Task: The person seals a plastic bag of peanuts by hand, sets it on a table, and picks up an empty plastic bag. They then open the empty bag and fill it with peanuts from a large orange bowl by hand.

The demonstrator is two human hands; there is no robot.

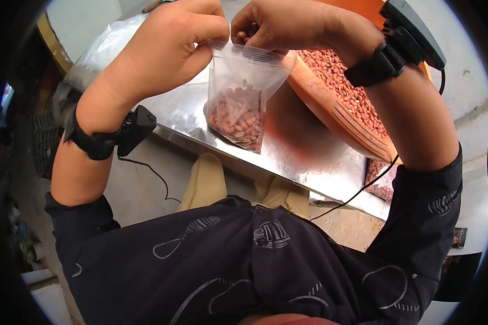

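A clear zip-lock bag [237, 70], partly filled with reddish-brown peanuts [238, 120], stands upright on a shiny metal tabletop [314, 160]. At the bag's upper left corner, my left hand [176, 46] is closed, thumb and fingers pinching the plastic. My right hand [284, 26] is closed at the top edge on the other side, its fingers curled against the bag's mouth. Small reddish bits show between those curled fingers, too hidden to name surely. To the right, an orange plastic basin [325, 111] holds many loose peanuts [348, 89].
Another bag of peanuts [379, 181] lies under the basin's near rim. Clear plastic bags [106, 51] are heaped at the back left. Black devices are strapped to both wrists, and a thin cable [358, 189] from the right one crosses the table edge.
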